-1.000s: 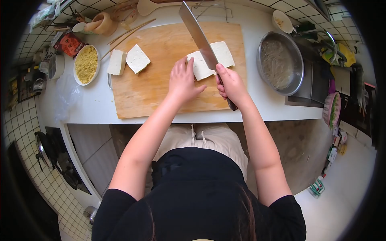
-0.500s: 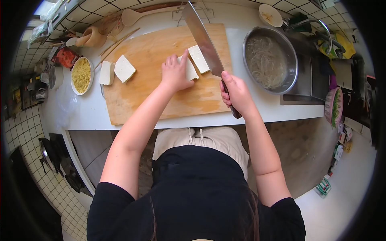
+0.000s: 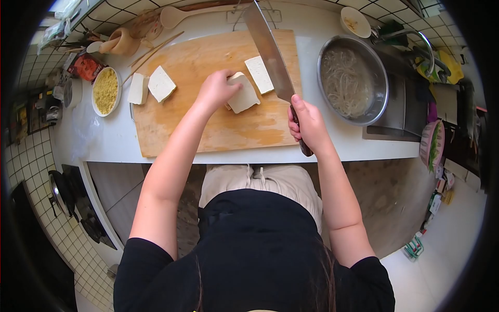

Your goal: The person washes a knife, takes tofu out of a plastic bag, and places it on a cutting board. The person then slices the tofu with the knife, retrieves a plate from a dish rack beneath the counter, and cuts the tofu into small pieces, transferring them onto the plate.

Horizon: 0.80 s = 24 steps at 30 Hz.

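Observation:
My left hand grips the left edge of a white tofu block, which looks slightly tilted over the wooden cutting board. My right hand is closed around the dark handle of a cleaver, its blade raised and pointing away from me. Another tofu piece lies just left of the blade, apart from the held block. Toward the board's left side are two more pieces, one pale block at the edge and one beside it.
A metal basin of translucent noodles stands right of the board, beside the sink. A bowl of yellow crumbs is at the left. Chopsticks, a wooden mortar and a small bowl sit farther back.
The two right-hand tofu pieces have come apart. My left hand has moved left and taken hold of the nearer one. The cleaver has moved off the tofu to the right.

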Available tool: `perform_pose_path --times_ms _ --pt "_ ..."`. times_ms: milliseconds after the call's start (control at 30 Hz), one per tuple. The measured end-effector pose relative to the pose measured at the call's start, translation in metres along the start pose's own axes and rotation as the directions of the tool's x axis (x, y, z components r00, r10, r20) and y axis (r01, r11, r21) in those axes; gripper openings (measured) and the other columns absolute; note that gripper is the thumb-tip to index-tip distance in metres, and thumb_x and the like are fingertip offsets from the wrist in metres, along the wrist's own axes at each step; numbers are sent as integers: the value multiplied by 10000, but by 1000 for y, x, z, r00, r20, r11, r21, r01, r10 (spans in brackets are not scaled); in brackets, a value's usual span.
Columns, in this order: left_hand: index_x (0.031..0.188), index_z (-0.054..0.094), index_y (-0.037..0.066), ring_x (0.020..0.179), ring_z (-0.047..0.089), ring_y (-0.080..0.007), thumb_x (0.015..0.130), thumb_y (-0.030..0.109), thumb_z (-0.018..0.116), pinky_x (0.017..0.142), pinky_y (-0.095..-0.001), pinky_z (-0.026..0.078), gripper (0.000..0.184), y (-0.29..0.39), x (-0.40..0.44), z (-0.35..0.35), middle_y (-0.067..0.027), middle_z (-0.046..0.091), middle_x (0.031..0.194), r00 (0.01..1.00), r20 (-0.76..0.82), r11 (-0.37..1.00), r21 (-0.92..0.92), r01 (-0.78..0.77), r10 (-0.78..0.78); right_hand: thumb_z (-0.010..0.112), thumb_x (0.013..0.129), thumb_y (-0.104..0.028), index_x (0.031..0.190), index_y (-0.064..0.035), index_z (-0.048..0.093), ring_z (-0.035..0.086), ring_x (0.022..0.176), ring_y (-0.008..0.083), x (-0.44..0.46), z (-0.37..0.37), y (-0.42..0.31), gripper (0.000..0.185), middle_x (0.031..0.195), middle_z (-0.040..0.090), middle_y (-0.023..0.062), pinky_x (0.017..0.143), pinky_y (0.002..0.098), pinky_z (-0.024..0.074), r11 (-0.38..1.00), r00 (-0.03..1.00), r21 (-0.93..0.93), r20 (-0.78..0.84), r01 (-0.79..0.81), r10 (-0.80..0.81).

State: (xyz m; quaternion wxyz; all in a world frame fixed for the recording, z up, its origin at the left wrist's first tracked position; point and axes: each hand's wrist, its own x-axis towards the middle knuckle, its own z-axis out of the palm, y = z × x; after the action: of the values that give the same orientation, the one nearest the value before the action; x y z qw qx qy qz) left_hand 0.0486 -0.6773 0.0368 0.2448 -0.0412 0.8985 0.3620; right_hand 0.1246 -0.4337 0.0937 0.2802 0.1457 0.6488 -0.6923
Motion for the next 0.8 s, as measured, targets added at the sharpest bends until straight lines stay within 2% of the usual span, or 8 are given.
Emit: perform_pose_path --times_ms 167,267,367,400,500,533,667,800 --pt "1108 624 23 909 666 -292 811 231 722 802 -380 514 376 6 -25 -2 -177 687 1018 984 -45 980 107 -166 172 456 1004 -489 752 -71 459 357 427 71 -4 3 0 488 554 401 -16 400 242 319 1000 1000 15 16 6 -6" --pt "1080 621 40 902 676 -298 820 219 724 796 -373 519 332 5 -44 1 -168 696 997 986 -31 984 70 -163 165 454 1005 -492 752 -73 457 357 426 71 -7 7 1 489 552 400 -17 399 242 317 1000 1000 20 26 0 -1" --pt "1081 612 23 923 684 -296 836 187 719 805 -350 525 313 -12 -68 10 -167 699 980 963 -178 977 -34 -213 203 453 1002 -500 751 -74 456 362 423 70 -7 15 3 494 550 401 -18 398 240 318 1000 999 10 37 -12 12" --pt "1067 595 -8 903 691 -225 855 124 709 792 -298 529 275 -26 -74 16 -138 705 976 931 -278 957 -98 -273 237 453 1001 -504 750 -75 454 363 422 70 -7 17 6 497 549 402 -18 397 239 319 1000 999 3 44 -13 13" --pt "1065 600 -2 893 697 -203 844 117 716 778 -300 535 276 -62 -100 20 -133 714 964 930 -350 851 -450 -270 109 425 1004 -523 765 -70 450 368 413 74 -4 29 15 512 542 396 -14 393 241 330 999 996 -28 87 -27 29" --pt "1056 586 -35 895 658 -120 860 56 700 781 -256 521 244 -60 -115 12 -97 701 967 944 -326 811 -541 -225 44 412 1007 -530 773 -67 449 369 409 77 -3 34 18 519 539 393 -12 392 243 335 999 994 -41 105 -33 37" --pt "1075 575 -21 891 644 -99 872 51 691 792 -237 507 245 -95 -150 -15 -79 696 974 976 -209 771 -631 -82 -67 443 995 -533 740 -88 448 384 422 72 8 62 40 513 553 408 -23 389 249 354 986 961 -51 219 -162 169" --pt "1086 570 -9 876 641 -91 885 71 684 785 -229 495 244 -118 -164 -36 -72 697 970 989 -78 753 -657 43 -124 450 983 -556 720 -88 444 386 427 79 28 84 67 538 560 411 -21 387 261 362 976 916 -105 339 -192 217"
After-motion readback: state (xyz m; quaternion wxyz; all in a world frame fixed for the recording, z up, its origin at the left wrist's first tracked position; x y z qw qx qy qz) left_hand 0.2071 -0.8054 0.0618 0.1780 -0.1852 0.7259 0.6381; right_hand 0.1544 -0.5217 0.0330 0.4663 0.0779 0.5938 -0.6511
